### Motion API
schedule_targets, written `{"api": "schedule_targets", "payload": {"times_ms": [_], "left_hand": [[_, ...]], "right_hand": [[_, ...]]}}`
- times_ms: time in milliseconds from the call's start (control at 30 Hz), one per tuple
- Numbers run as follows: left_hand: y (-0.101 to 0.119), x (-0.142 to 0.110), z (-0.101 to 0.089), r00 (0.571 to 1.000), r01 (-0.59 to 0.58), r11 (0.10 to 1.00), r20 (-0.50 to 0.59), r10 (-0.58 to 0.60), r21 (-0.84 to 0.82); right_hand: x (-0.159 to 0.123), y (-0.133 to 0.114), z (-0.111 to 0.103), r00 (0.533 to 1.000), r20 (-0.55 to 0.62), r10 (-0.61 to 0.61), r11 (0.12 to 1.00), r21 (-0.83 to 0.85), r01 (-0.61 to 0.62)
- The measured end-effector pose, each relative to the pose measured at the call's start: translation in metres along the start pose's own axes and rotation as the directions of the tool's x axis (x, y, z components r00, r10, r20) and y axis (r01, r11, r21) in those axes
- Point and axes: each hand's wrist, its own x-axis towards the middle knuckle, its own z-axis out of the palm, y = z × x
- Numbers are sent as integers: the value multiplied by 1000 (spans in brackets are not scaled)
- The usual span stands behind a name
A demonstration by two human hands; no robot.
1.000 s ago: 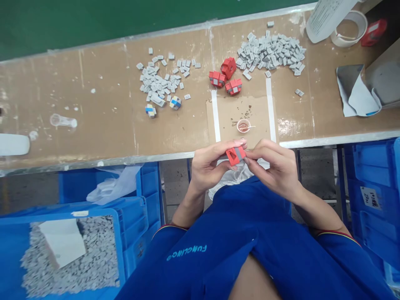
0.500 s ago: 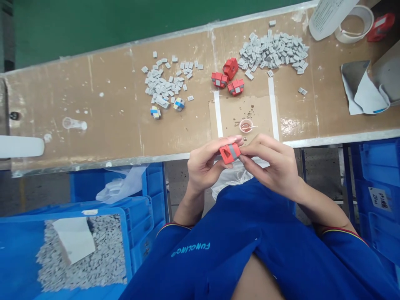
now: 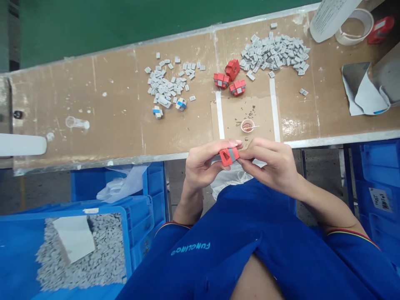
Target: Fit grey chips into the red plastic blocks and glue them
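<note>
The left hand grips a red block with a grey band, just beyond the near edge of the table on the wearer's side. Its fingers lie along the far side of the block, with the fingertips by the far right corner, and its thumb presses from the near side, so the block sits between them with its left part, marked by a dark triangular hollow, facing up. The right hand is at the block's right end, thumb and forefinger pinched together and touching it there, just right of the grey band; whether a small piece is between those fingertips cannot be told. The other right fingers are curled in behind the forefinger. Beyond the hands, a small cup with a thin white stick across it stands on a cardboard sheet, between two white strips. Past the cup, three more red blocks with grey parts lie close together, near the left edge of a large pile of grey pieces. Farther left is a smaller grey pile, with two blue, yellow and white blocks at its near side. A blue bin full of grey pieces is below the table at left.
</note>
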Motion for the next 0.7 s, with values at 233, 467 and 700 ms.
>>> {"api": "schedule_targets", "payload": {"times_ms": [233, 467, 700], "left_hand": [[4, 3, -8, 1000, -6, 1000, 29, 5, 28], [5, 7, -3, 999, 29, 999, -18, -29, 35], [2, 8, -6, 1000, 31, 999, -4, -30, 35]], "right_hand": [[0, -4, 2, 1000, -12, -23, 999, -49, 22], [0, -3, 6, 996, -88, -19, 999, -33, 16], [0, 6, 12, 994, -110, 2, 998, 67, 6]]}}
